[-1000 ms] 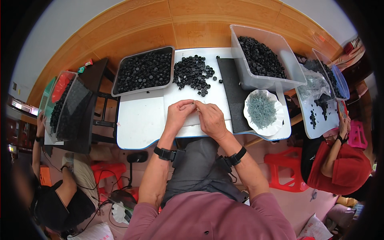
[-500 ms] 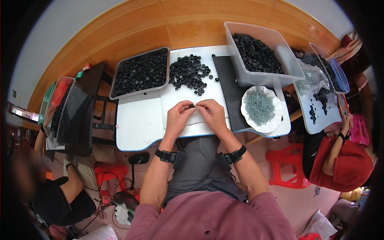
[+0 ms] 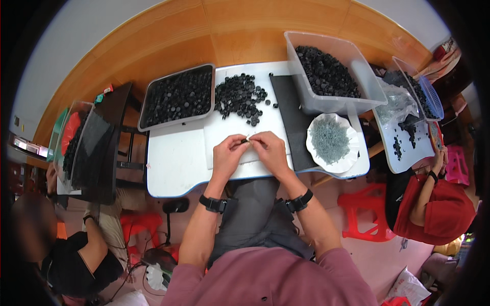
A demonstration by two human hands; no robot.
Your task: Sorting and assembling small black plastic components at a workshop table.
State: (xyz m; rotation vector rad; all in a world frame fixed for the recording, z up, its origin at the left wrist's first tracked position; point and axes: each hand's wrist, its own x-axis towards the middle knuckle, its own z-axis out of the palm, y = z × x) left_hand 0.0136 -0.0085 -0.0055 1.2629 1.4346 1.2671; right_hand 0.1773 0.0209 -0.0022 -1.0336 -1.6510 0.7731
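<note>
Above the front part of the white table [image 3: 173, 168], my two hands meet fingertip to fingertip. My left hand [image 3: 227, 155] is closed in a pinch on a small black cap [image 3: 244, 141], mostly covered by the fingers. My right hand [image 3: 271, 153] pinches against it; a tiny pale bit [image 3: 248, 137] shows between the fingertips, too small to name. Just beyond the hands lies a loose heap of round black caps [image 3: 240, 97]. To the right, a scalloped white plate [image 3: 352, 153] holds a pile of thin grey-green pieces [image 3: 330, 137].
A shallow tray [image 3: 177, 124] full of black caps stands at the table's left. A deep translucent bin [image 3: 347, 104] of black parts sits back right, beside a dark mat [image 3: 293, 122]. Co-workers sit left [image 3: 76, 265] and right [image 3: 434, 204]; a red stool [image 3: 365, 211] stands on the floor.
The view has shifted slightly. My fingertips have drawn closer round the cap, which shows less now, and the pale bit between them is plainer. On the left, the co-worker's head has moved a little.
</note>
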